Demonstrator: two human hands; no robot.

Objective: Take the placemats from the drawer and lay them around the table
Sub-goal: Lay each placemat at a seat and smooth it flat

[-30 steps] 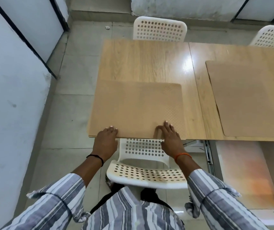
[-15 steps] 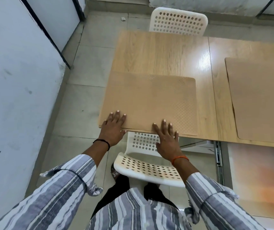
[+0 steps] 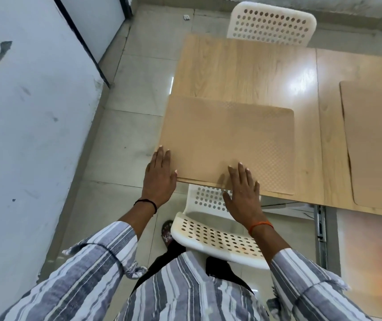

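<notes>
I see both hands flat and relaxed, gripping nothing: my left hand (image 3: 159,174) at the near-left corner of the placemat (image 3: 229,144), my right hand (image 3: 243,188) on its near edge, its long axis running side to side just ahead of them.
</notes>
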